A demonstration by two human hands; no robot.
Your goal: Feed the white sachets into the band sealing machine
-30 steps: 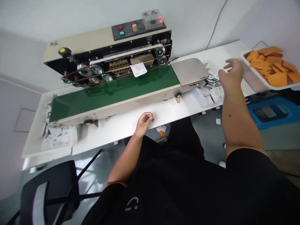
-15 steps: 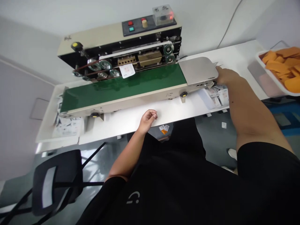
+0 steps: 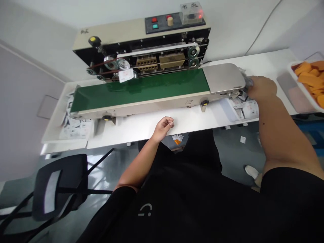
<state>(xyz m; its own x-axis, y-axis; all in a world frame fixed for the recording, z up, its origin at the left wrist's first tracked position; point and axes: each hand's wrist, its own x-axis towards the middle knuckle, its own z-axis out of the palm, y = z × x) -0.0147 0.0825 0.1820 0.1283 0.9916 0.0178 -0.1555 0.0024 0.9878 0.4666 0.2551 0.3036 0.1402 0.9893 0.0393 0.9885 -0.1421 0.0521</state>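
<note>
A band sealing machine (image 3: 141, 37) with a green conveyor belt (image 3: 141, 89) stands on a white table (image 3: 141, 126). One small white sachet (image 3: 126, 75) rides under the sealing band near the belt's left half. My right hand (image 3: 262, 88) reaches down into a pile of white sachets (image 3: 246, 108) beside the machine's steel infeed plate (image 3: 222, 77); its fingers curl into the pile, and what they grip is hidden. My left hand (image 3: 164, 125) rests loosely curled on the table's front edge, holding nothing I can make out.
A white tray of orange pieces (image 3: 310, 81) sits at the far right. Sealed sachets (image 3: 74, 126) lie heaped at the belt's left end. A black chair (image 3: 58, 189) stands lower left. A few sachets (image 3: 177, 138) lie on the floor.
My right hand dropped from above the table into the sachet pile beside the infeed plate. The sachet on the belt travelled left. The camera view shifted left.
</note>
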